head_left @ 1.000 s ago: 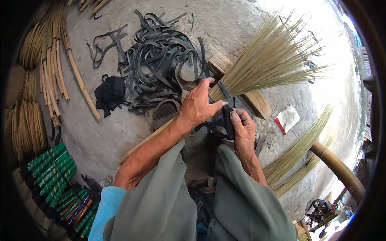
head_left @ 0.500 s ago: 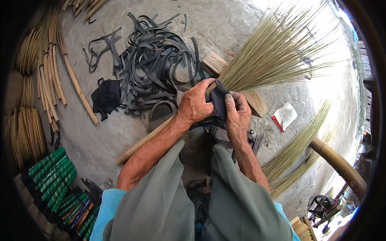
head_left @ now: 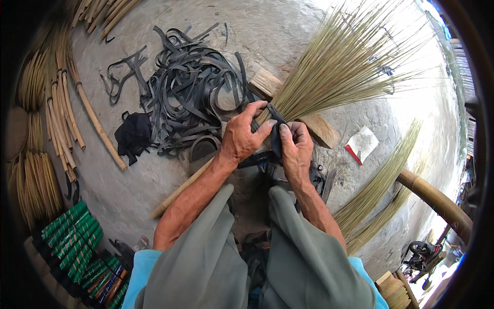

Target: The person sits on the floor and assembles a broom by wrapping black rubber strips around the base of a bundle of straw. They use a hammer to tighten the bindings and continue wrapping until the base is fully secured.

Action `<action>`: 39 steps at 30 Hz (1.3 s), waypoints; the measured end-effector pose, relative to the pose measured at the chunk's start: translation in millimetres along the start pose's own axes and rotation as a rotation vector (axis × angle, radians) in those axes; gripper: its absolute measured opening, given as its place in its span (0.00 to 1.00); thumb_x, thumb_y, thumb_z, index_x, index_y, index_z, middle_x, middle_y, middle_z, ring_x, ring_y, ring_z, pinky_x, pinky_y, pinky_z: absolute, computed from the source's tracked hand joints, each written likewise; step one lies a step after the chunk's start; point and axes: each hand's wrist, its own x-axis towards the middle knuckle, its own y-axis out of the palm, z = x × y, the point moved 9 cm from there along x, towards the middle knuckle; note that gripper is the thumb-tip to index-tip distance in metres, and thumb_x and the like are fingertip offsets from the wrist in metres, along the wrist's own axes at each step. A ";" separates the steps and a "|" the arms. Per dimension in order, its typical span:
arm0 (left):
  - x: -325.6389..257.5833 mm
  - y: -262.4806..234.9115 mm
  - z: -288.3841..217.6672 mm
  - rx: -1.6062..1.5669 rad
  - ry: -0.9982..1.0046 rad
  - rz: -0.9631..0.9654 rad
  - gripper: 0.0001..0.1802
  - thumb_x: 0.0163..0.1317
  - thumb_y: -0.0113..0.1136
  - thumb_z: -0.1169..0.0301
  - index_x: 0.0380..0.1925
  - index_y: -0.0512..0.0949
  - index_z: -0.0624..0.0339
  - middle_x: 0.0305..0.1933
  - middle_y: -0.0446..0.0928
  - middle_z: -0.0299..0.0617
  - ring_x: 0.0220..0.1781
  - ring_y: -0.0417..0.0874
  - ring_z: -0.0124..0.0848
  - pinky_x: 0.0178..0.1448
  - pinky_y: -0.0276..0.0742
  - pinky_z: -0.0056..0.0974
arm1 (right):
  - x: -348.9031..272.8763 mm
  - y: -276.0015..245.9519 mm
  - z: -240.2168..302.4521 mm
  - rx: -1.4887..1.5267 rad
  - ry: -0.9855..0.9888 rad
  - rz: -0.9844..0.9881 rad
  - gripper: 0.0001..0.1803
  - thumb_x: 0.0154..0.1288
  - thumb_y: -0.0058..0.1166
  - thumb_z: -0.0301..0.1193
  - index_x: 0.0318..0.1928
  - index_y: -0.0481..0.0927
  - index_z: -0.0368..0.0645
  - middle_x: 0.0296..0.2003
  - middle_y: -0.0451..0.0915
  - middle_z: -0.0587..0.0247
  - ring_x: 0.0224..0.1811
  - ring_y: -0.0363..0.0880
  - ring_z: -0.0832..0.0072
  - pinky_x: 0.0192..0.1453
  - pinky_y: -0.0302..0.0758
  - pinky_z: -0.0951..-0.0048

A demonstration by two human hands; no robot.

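Head view, frame centre. Left hand [head_left: 241,138] and right hand [head_left: 296,149] sit side by side, touching, at the neck of a broom head [head_left: 334,67] of pale straw bristles. The bristles fan from the hands toward the upper right of the frame. Both hands are closed: fingers and thumbs pinch a black rubber strip [head_left: 276,135] that runs between them, wrapped at the bound end of the bristles. Left thumb lies across the top of the strip; right fingers curl over it from the other side. A wooden handle [head_left: 182,188] leaves the hands toward the lower left, passing under the left forearm.

Under the bristles, just above the hands: a wooden block [head_left: 319,129] on the concrete floor [head_left: 288,31]. Upper centre, left of the broom head: tangled pile of black rubber strips [head_left: 190,87]. Left edge: bamboo sticks [head_left: 82,108]. Lower left: green-wrapped handles [head_left: 72,237]. Right of the right hand, well apart: white paper scrap [head_left: 363,144] and a second straw bundle [head_left: 381,180].
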 end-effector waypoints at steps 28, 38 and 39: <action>11.7 -2.4 -4.2 0.002 -0.008 -0.017 0.33 0.73 0.74 0.51 0.68 0.79 0.63 0.50 0.91 0.60 0.53 0.95 0.54 0.58 0.88 0.52 | 1.5 3.6 -1.8 -0.040 -0.026 -0.034 0.15 0.88 0.63 0.37 0.44 0.81 0.38 0.34 0.76 0.73 0.39 0.70 0.84 0.43 0.72 0.74; 23.8 -4.2 12.0 -0.029 -0.017 -0.011 0.30 0.73 0.75 0.54 0.66 0.83 0.63 0.50 0.91 0.56 0.53 0.94 0.44 0.59 0.88 0.46 | 13.6 4.5 0.7 0.062 0.031 0.019 0.16 0.87 0.62 0.39 0.46 0.85 0.36 0.36 0.82 0.69 0.41 0.74 0.80 0.47 0.76 0.69; 26.7 -2.3 15.9 -0.057 -0.042 0.009 0.30 0.73 0.74 0.55 0.67 0.83 0.64 0.50 0.91 0.55 0.53 0.93 0.40 0.59 0.87 0.44 | 13.6 0.2 4.2 -0.057 0.011 0.018 0.17 0.87 0.62 0.39 0.48 0.86 0.35 0.37 0.83 0.66 0.42 0.76 0.78 0.49 0.78 0.66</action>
